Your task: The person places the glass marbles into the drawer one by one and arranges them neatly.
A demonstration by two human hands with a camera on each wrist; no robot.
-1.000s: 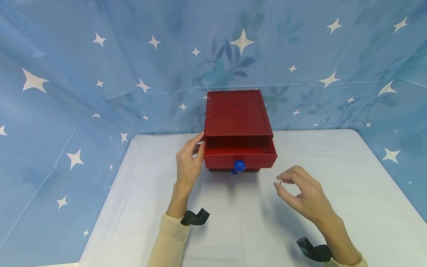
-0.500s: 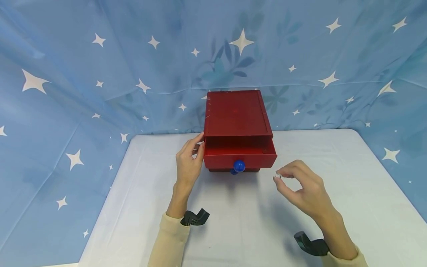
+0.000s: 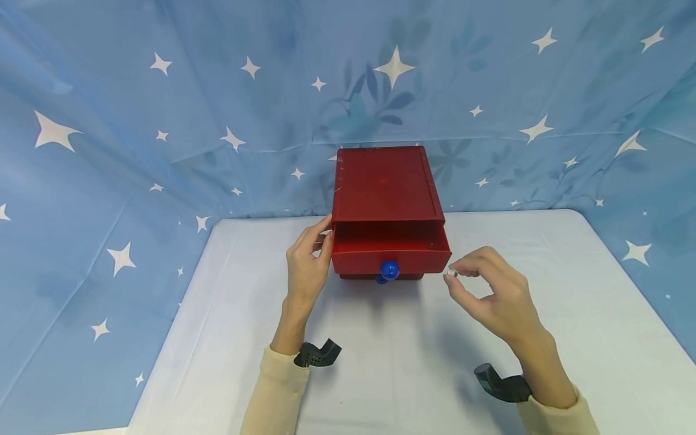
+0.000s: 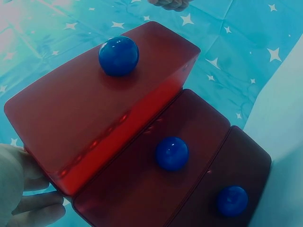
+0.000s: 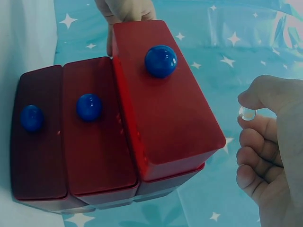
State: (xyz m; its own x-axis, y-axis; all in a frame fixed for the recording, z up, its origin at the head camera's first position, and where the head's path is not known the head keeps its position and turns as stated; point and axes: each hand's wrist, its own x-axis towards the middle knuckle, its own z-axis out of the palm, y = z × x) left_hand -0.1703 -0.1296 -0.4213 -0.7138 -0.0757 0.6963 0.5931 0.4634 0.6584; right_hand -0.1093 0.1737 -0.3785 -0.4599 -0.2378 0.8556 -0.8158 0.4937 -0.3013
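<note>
A red three-drawer cabinet (image 3: 386, 184) stands toward the back of the table. Its top drawer (image 5: 165, 104) is pulled out, a blue knob (image 3: 389, 270) on its front. My left hand (image 3: 308, 266) rests with fingers and thumb against the left side of the cabinet and pulled-out drawer. To the right of that drawer's front corner, my right hand (image 3: 497, 296) pinches a small clear bead (image 5: 247, 113) between thumb and index finger. The bead's exact shape is partly hidden by the fingertips. In the right wrist view, the other fingers are curled below it.
Two lower drawers, the middle one (image 4: 189, 127) and the bottom one (image 4: 253, 165), are closed, each with a blue knob. White cloth (image 3: 375, 374) covers the table. A blue star-patterned curtain (image 3: 217, 109) hangs behind the cabinet and along the sides.
My right hand has moved forward, away from me, with the bead still pinched, ending near the drawer's right front corner. The left hand and the cabinet have not visibly moved.
</note>
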